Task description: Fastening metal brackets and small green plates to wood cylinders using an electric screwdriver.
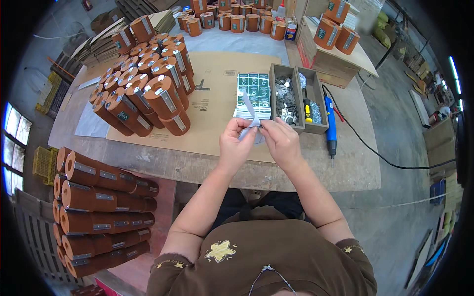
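Both of my hands meet over the near middle of the workbench, fingers closed in a pinch. Between the fingertips of my left hand [235, 142] and my right hand [282, 140] is a thin, pale paper strip [249, 103]. Its upper end sticks up, and another pale part hangs below the fingers. A stack of green-and-white label sheets [254, 88] lies just beyond them. Beside my right hand stands a divided wooden box [299, 93]. Small metal pieces [286, 98] fill its left compartment. A yellow-and-black screwdriver [308, 110] lies with small screws [316, 113] in the right one.
Brown cylinders [163, 96] with metal strips are piled on cardboard [212, 118] to the left. More cylinders [106, 197] lie stacked lower left, and several [238, 23] stand at the back. A blue electric screwdriver [330, 126] with a black cord [385, 160] lies right of the box.
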A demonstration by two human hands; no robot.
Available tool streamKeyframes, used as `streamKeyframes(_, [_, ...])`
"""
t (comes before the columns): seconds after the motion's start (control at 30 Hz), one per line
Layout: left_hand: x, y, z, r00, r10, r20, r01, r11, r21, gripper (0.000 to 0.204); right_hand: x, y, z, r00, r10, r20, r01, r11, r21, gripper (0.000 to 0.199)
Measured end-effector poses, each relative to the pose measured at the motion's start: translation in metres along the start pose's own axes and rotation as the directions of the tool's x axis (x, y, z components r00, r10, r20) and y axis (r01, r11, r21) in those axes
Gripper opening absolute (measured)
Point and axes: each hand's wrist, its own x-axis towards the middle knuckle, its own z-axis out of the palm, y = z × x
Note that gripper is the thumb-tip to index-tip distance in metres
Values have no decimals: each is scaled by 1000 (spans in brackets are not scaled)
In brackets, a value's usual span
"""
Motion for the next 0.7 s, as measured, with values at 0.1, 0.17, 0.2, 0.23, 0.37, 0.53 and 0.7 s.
streamKeyframes(0.1, [1, -3, 1, 1000, 3, -3, -3, 1000, -3, 12, 0, -4, -1, 999, -10, 43, 11, 1000, -26, 15])
streamKeyframes(0.17, [2, -4, 3, 1000, -2, -5, 2, 999, -51, 13, 0, -4, 0, 1000, -27, 14, 27, 1000, 2, 14])
streamKeyframes(0.2, [2, -4, 4, 1000, -2, -3, 1, 999, -51, 13, -1, -4, -1, 1000, -27, 12, 27, 1000, 1, 14])
streamKeyframes(0.23, [2, -2, 5, 1000, -17, 7, 17, 998, -64, 13, -1, -3, -1, 1000, 4, 8, -4, 1000, 26, 14])
streamKeyframes(0.37, [2, -3, 5, 1000, 8, 30, -6, 998, -67, 14, -3, 2, 0, 998, 63, -8, -62, 992, 109, 14])
streamKeyframes(0.53, [1, -3, 3, 996, 85, 5, -85, 994, 62, 14, 0, -3, -4, 1000, -10, 6, 10, 1000, 29, 14])
streamKeyframes(0.7, [3, -7, 2, 995, 97, -4, -95, 985, 146, 13, 2, 3, -6, 999, 4, 46, -5, 1000, 23, 12])
